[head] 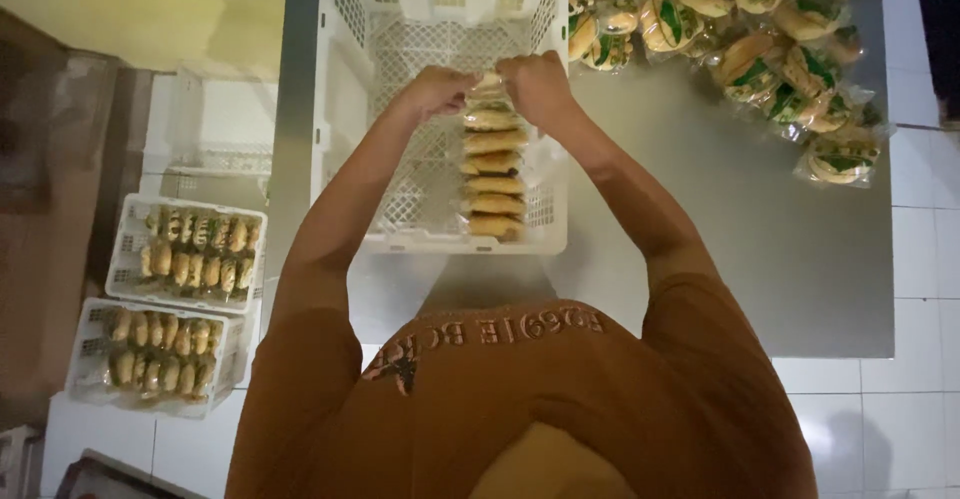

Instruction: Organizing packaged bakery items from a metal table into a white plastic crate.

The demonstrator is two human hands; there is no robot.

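**Steel table, crate half lined with wrapped buns**

Grey steel tabletop fills the middle of our view, white floor tiles around it. We stand over a white perforated plastic crate on that table. Inside it a single row of golden wrapped buns in clear film runs from the near wall toward the middle. Our left hand and right hand are both closed, pinching the far end of that row between them, fingertips on the topmost bun.

Right of the crate, a loose heap of wrapped buns with green labels spreads over the table, some close to the edge. Low on the left, two smaller white trays packed with buns sit on the floor.

Risks as we judge them: the row stands on edge with open crate either side, so letting go carelessly could tip it sideways. Squeezing hard could crush the soft buns or split the film. Heap pieces near the table edge could slide off if nudged.
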